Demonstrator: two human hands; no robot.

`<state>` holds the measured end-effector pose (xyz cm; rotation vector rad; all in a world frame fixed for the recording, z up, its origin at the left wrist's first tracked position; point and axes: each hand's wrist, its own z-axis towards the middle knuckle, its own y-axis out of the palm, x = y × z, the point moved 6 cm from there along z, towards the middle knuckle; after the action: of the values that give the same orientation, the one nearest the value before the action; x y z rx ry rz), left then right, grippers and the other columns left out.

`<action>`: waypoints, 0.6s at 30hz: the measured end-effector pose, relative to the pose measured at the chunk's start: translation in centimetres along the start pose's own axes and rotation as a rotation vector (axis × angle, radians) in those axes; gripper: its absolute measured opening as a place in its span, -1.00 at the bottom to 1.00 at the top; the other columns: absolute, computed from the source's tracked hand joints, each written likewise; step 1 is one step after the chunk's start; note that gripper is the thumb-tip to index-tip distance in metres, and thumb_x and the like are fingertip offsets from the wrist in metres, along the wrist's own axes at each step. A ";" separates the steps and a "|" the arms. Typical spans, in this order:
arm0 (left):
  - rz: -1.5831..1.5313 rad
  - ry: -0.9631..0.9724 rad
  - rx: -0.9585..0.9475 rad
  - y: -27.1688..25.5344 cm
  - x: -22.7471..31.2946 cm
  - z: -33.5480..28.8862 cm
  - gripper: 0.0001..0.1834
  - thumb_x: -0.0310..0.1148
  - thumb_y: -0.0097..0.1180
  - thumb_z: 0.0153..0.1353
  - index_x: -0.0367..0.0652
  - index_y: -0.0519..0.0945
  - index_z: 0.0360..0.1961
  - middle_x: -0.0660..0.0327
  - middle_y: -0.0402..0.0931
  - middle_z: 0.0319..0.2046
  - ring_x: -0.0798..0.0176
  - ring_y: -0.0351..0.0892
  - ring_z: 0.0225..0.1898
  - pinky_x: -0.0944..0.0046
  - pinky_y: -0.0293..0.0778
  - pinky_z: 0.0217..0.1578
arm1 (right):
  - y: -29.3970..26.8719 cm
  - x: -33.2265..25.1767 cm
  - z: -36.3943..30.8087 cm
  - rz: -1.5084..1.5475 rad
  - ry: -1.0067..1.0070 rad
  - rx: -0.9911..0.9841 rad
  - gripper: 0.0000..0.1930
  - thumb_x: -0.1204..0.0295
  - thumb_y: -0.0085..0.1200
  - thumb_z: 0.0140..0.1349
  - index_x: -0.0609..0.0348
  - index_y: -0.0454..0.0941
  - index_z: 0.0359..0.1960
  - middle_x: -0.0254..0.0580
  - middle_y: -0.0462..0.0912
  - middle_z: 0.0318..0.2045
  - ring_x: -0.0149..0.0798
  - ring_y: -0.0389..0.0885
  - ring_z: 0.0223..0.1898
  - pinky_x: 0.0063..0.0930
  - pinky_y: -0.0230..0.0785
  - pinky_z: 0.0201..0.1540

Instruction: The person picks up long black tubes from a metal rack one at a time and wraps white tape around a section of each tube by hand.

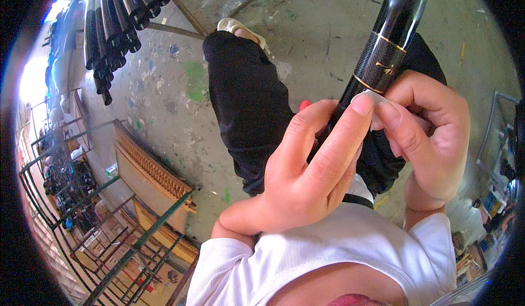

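A glossy black rod section point(397, 19), like part of a fishing rod, slants from the upper right down between my hands. It carries a dark woven-pattern band edged with two thin gold rings and a small gold mark. My left hand point(311, 169) is closed around the rod below that band, its index fingertip pressed against a small whitish piece of film or paper point(376, 99). From the other side, my right hand point(432, 123) pinches this piece with its thumb against the rod; its other fingers curl partly out of sight. The rod's lower end is hidden behind my left hand.
A bundle of black tubes point(112, 21) juts out at the upper left, beside a brown rack leg point(178, 30). At the lower left stand green metal frames point(145, 235) and a wooden slotted rack point(150, 158). My black-trousered leg point(243, 103) extends over the paint-spotted floor point(322, 32).
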<state>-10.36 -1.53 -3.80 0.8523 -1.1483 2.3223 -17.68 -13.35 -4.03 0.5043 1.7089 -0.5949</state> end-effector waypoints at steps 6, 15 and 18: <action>-0.011 0.019 -0.008 0.2 -0.1 0.0 -0.43 -0.69 0.12 -0.06 -0.43 0.27 0.05 -0.16 0.44 -0.10 -0.02 0.51 -0.20 0.18 0.45 -0.18 | 0.0 0.2 0.1 0.042 -0.006 -0.013 -0.76 0.34 0.10 0.10 0.22 0.45 -0.61 -0.39 0.45 -0.66 -0.65 0.21 -0.74 -0.76 -0.07 -0.73; -0.041 0.017 -0.025 0.3 -0.2 0.0 -0.40 -0.69 0.11 -0.06 -0.42 0.23 0.07 -0.15 0.42 -0.08 0.01 0.50 -0.20 0.21 0.44 -0.18 | -0.4 0.2 -0.1 0.065 0.008 -0.002 -0.75 0.34 0.10 0.08 0.23 0.44 -0.63 -0.37 0.45 -0.66 -0.65 0.21 -0.76 -0.75 -0.09 -0.74; -0.064 -0.001 -0.028 0.3 -0.3 0.0 -0.40 -0.70 0.11 -0.05 -0.42 0.23 0.08 -0.15 0.41 -0.09 0.03 0.50 -0.21 0.22 0.43 -0.19 | -0.5 0.2 -0.2 0.038 0.006 0.013 -0.77 0.36 0.09 0.08 0.23 0.44 -0.63 -0.38 0.44 -0.67 -0.64 0.22 -0.75 -0.75 -0.08 -0.73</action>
<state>-10.36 -1.70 -4.16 0.8670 -1.1349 2.2490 -18.18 -13.57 -4.16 0.5469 1.6990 -0.5777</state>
